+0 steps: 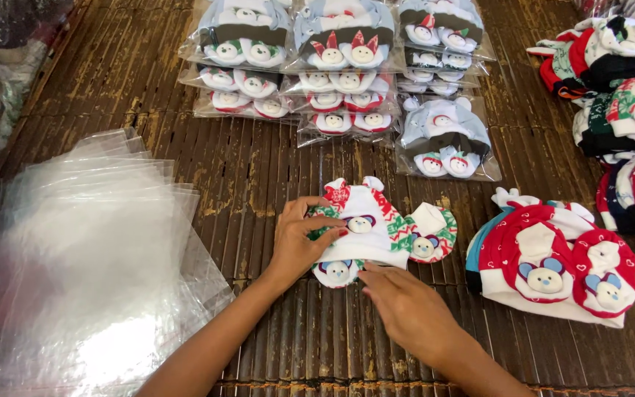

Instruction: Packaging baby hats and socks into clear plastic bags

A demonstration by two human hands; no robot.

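A white baby cap (pixel 365 229) with a small bear face, red and green patterned trim and two knots on top lies on the dark woven mat (pixel 259 169). My left hand (pixel 299 242) rests on the cap's left side, fingers curled over its edge. My right hand (pixel 406 309) lies just below the cap, fingertips touching its lower edge. A small mitten with a bear face (pixel 336 272) sticks out under the cap, and a second matching mitten (pixel 429 237) lies at its right.
A stack of clear plastic bags (pixel 82 257) lies at the left. Bagged cap sets (pixel 339 66) are stacked in rows at the back. A pile of red and white caps (pixel 553 265) sits at the right, more unbagged caps (pixel 626 110) beyond.
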